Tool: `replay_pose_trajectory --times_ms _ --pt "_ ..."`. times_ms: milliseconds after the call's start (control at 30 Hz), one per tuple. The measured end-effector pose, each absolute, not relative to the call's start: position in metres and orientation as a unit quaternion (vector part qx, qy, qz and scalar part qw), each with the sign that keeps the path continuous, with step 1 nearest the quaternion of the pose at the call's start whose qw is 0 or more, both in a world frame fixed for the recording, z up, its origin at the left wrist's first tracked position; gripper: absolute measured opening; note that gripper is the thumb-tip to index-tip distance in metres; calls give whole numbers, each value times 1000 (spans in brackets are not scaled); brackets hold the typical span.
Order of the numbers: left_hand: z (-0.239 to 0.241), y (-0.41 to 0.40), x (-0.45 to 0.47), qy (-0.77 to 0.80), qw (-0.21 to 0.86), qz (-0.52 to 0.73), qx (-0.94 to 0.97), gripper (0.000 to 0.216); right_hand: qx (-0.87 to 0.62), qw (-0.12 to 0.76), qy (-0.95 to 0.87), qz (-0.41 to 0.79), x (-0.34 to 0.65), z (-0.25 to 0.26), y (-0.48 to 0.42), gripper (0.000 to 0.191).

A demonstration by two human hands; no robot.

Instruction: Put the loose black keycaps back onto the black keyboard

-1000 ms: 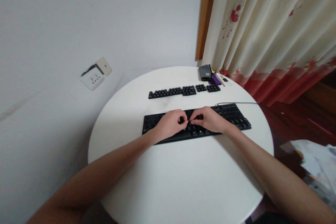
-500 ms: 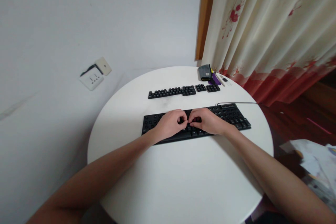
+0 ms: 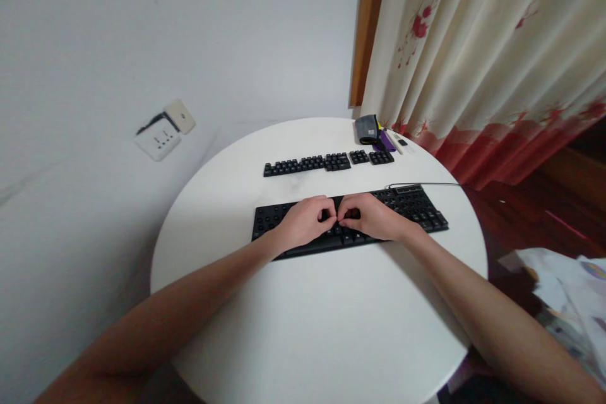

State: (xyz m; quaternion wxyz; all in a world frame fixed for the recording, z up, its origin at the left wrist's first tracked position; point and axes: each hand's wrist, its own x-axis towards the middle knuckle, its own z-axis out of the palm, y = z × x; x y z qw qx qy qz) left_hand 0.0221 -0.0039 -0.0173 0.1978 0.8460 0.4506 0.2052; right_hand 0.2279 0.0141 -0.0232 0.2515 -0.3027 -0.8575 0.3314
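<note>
A black keyboard (image 3: 423,209) lies across the white table, its left part showing keycap-less key stems. Over its middle, my left hand (image 3: 307,222) is closed in a pinch, thumb against fingers. My right hand (image 3: 369,217) mirrors it from the other side, also pinched, and the fingertips of both meet. Whatever lies between them, if anything, is too small or hidden to make out. Behind the keyboard, loose black keycaps (image 3: 336,161) stand in several close-set groups in a row.
The round white table (image 3: 303,322) stands by a wall with a socket (image 3: 158,139). At its far edge lie a grey cloth pouch (image 3: 367,130), a purple item (image 3: 387,141) and a pale stick-like object (image 3: 394,141). The keyboard's cable (image 3: 435,184) runs off the right edge.
The view has shifted slightly, so everything sits a little further left. Both hands keep their pinch over the keyboard's middle, with almost no movement.
</note>
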Motion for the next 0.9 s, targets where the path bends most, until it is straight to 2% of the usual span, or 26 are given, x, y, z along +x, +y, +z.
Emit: replay_pose_trajectory --times_ms 333,667,900 --pt "-20 -7 23 442 150 183 865 6 -314 247 -850 343 227 -21 13 5" --pt "-17 -8 23 447 190 200 851 10 -320 243 -850 341 227 -15 11 3" --pt "-20 -7 22 456 206 216 838 10 -327 240 -857 318 229 -16 13 9"
